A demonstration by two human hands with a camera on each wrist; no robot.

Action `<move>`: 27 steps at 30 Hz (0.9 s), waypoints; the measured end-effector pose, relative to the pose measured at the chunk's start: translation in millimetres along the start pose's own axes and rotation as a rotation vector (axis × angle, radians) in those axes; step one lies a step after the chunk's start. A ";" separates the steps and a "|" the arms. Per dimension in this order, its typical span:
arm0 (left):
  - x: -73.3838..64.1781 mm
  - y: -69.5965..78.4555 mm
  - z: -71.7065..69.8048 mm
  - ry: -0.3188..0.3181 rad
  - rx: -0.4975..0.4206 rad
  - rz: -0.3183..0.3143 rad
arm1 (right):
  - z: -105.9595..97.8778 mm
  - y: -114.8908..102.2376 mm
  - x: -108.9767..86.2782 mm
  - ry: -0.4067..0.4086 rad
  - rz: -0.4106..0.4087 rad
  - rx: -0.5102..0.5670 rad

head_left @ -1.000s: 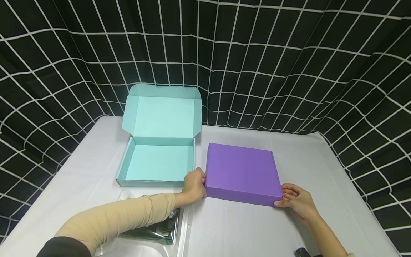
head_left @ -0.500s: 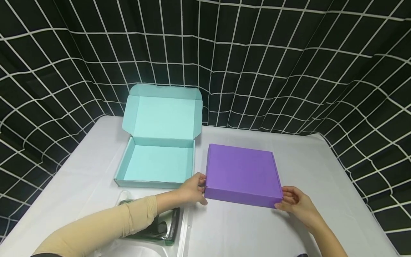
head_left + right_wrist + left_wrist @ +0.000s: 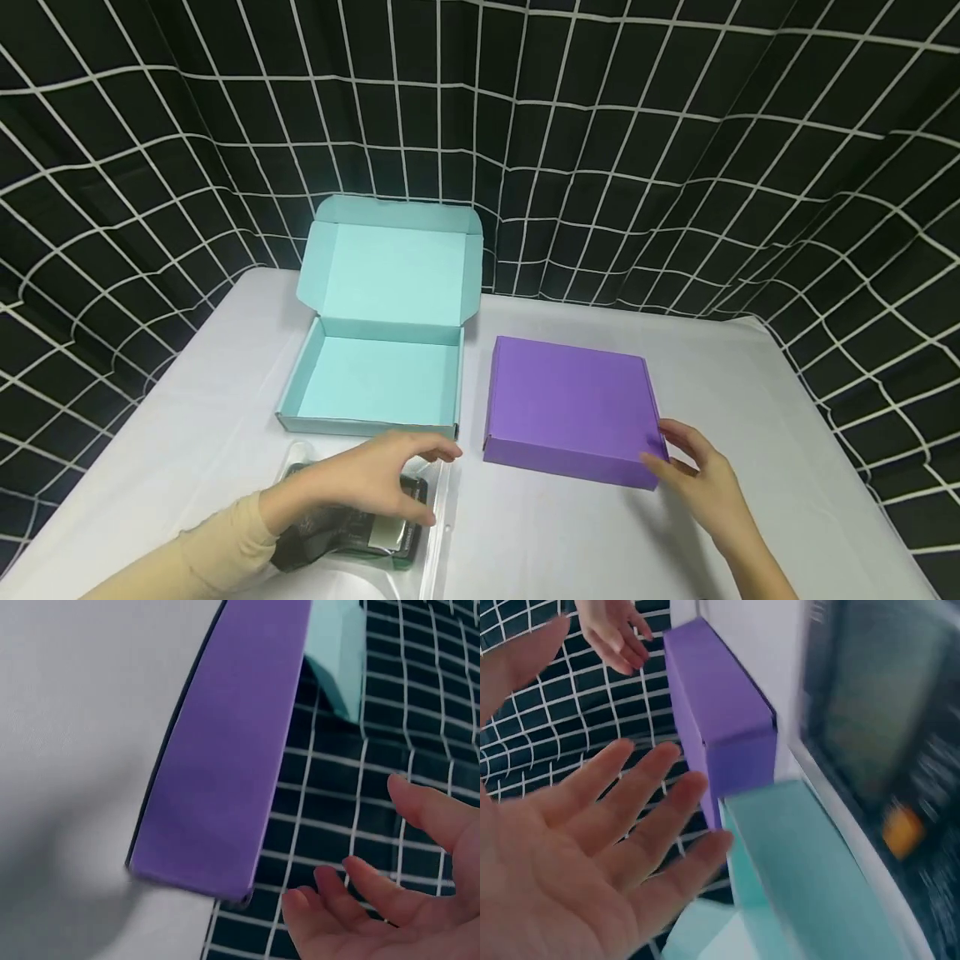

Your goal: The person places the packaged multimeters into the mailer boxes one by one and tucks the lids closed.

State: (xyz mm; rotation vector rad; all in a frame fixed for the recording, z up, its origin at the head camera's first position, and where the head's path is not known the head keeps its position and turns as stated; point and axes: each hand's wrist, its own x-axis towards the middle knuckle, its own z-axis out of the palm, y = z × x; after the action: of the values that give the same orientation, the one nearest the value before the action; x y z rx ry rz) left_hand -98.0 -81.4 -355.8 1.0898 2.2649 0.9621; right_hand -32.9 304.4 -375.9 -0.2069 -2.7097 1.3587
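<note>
A closed purple box (image 3: 573, 408) lies flat on the table, right of centre. To its left stands a teal box (image 3: 378, 379), its lid raised and nothing inside. My left hand (image 3: 367, 479), fingers spread and holding nothing, hovers over a clear plastic bag (image 3: 437, 542) in front of the teal box. Inside this bag is a dark package (image 3: 384, 537) with a pale panel and a green edge, partly hidden by the hand. My right hand (image 3: 697, 483) is at the purple box's near right corner; the right wrist view shows its loosely bent fingers (image 3: 375, 892) apart from the box.
A white cloth (image 3: 555, 533) covers the table. Black curtains (image 3: 600, 125) with a white grid enclose its back and sides. A narrow strip of table separates the two boxes.
My left hand has left the purple box's left side and moved left and nearer, over the bag. My right hand's fingers have loosened at the right corner. The boxes have stayed in place.
</note>
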 end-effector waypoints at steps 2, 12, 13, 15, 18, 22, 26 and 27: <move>-12.5 -2.2 0.8 0.026 0.164 0.017 | 6.2 -6.7 -0.9 -0.002 -0.044 -0.019; -53.7 -13.4 15.4 0.064 0.576 0.016 | 52.4 -37.7 5.7 -0.029 -0.261 0.036; -55.5 -14.2 17.2 0.061 0.580 -0.006 | 57.9 -39.7 7.5 -0.037 -0.276 0.063; -58.3 -15.6 21.0 0.059 0.588 -0.048 | 68.8 -43.8 11.0 -0.065 -0.293 0.127; -60.8 -18.1 26.0 0.064 0.600 -0.089 | 83.9 -48.9 16.1 -0.134 -0.277 0.227; -62.9 -21.6 30.9 0.078 0.616 -0.123 | 101.2 -55.6 22.6 -0.217 -0.266 0.311; -65.7 -26.2 34.7 0.114 0.624 -0.130 | 117.1 -66.3 29.3 -0.295 -0.242 0.367; -66.5 -27.5 35.5 0.124 0.628 -0.130 | 121.3 -69.6 31.1 -0.317 -0.230 0.378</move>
State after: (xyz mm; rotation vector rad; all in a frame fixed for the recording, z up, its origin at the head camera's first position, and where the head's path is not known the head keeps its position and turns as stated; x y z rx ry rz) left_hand -49.6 -133.1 -393.7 1.1166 2.7915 0.2620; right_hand -87.3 172.8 -391.4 0.3678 -2.5249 1.9211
